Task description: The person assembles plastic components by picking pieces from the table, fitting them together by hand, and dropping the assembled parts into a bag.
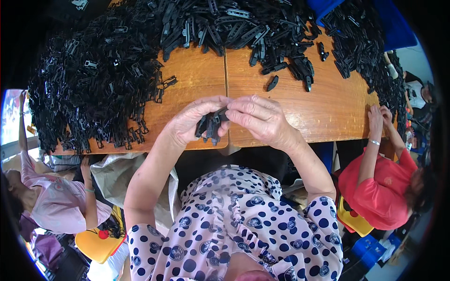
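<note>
My left hand [196, 119] is closed around a few black plastic parts [212, 129], whose ends stick out below the fingers. From the right, my right hand [262, 119] meets it, thumb and fingers pinched on a black piece at the top of the same bunch. Both hands are held together over the front edge of the wooden table [309, 114]. Fingers hide much of the parts, so I cannot tell whether the pieces are joined. A single small black part [272, 83] lies on the wood beyond my right hand.
A heap of thin black frames [89, 84] covers the table's left side. Chunkier black parts [234, 23] are piled at the back, with another pile [347, 37] at right by a blue bin [396, 25]. People sit at left [61, 201] and right [379, 187].
</note>
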`<state>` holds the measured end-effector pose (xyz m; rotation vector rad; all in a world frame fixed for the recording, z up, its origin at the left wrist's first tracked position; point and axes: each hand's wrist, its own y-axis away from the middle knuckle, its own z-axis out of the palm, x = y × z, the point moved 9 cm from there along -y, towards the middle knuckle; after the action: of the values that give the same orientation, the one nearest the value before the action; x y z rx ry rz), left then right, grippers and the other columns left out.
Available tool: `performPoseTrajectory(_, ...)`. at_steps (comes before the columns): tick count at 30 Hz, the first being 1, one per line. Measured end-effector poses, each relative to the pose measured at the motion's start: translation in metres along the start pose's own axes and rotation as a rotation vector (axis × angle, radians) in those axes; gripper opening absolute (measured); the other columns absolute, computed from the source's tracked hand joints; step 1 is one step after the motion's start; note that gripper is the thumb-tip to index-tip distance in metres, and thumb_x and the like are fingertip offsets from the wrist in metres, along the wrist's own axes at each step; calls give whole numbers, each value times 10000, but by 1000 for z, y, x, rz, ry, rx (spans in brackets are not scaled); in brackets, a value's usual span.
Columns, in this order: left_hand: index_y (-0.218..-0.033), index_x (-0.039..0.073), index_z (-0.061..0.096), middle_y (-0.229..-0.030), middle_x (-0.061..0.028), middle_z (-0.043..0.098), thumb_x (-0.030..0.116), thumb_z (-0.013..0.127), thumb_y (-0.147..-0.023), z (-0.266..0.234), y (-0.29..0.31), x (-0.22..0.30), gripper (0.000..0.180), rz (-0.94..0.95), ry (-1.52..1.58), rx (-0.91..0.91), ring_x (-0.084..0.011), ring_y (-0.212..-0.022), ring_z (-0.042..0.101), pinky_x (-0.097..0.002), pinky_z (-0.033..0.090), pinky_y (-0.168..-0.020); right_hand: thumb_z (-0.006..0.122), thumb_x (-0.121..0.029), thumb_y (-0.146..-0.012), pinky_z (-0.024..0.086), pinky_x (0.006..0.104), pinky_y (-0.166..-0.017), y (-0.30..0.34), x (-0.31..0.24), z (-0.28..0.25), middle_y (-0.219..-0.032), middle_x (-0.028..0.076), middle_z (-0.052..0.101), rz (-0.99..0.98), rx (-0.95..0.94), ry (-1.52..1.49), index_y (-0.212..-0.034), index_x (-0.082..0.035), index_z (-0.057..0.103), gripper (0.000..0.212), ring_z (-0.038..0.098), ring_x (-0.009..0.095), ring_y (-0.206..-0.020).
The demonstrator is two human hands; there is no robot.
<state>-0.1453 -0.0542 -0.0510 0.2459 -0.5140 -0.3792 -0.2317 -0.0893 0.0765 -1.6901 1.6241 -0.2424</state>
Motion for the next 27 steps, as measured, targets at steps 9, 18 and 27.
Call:
performPoseTrajectory(9, -1162, 26, 553, -740, -90, 650, 513, 510, -903, 15, 15, 1, 554, 134, -222, 156, -101, -558, 597, -171, 425, -457, 684, -19, -640, 552, 276, -632, 11, 3, 9, -939, 96, 588, -26, 26, 203, -887, 8, 641, 252, 602, 228, -839)
performPoseTrajectory(18, -1138, 44, 579, -818, -18, 623, 205, 631, -895, 20, 9, -7, 297, 585, -122, 455, -81, -620, 581, -178, 474, -521, 691, -40, -631, 544, 288, -659, 16, 10, 10, -971, 96, 610, 115, 143, 168, -1082, -22, 629, 455, 593, 228, -861)
performPoseTrajectory(27, -1082, 15, 609, -943, -56, 651, 143, 666, -859, -7, 62, 14, 263, 633, -297, 452, -111, -799, 615, -235, 512, -712, 761, -268, -696, 461, 400, -866, 11, 24, 32, -1052, 151, 585, 575, -21, -258, -1164, -14, 536, 578, 564, 317, -985)
